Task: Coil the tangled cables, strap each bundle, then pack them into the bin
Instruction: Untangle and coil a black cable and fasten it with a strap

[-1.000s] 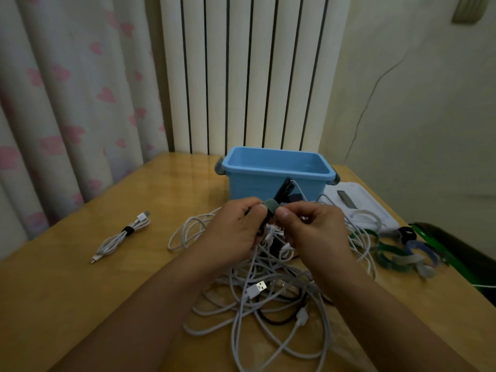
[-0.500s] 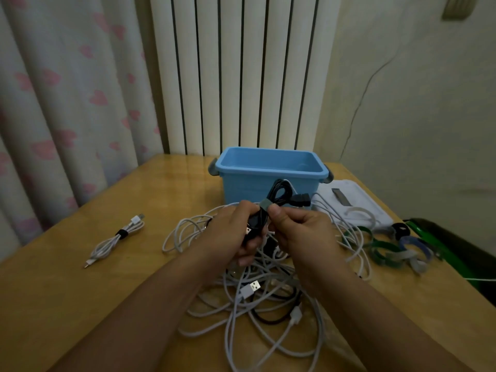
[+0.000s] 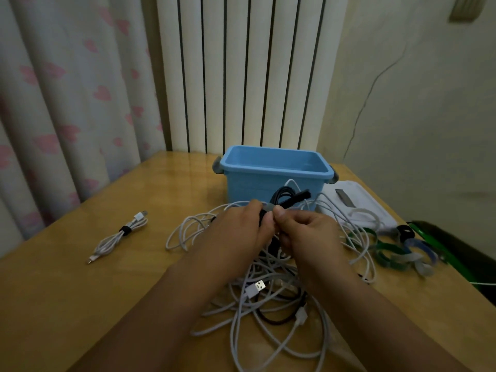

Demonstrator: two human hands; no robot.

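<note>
My left hand grips a coiled black cable held above the table. A grey strap wraps the coil, and my right hand pinches that strap between thumb and fingers. Beneath both hands lies a tangled pile of white and black cables. The blue bin stands just behind the hands, and nothing shows inside it from here. A coiled white cable with a black strap lies alone on the left of the table.
Loose green, blue and grey straps lie at the right. A white flat device sits right of the bin. A green and black object runs along the table's right edge. Curtain and radiator stand behind the wooden table.
The black coil has turned so its plug end points right toward the bin. My hands stay together on the strap; the camera view has shifted slightly.
</note>
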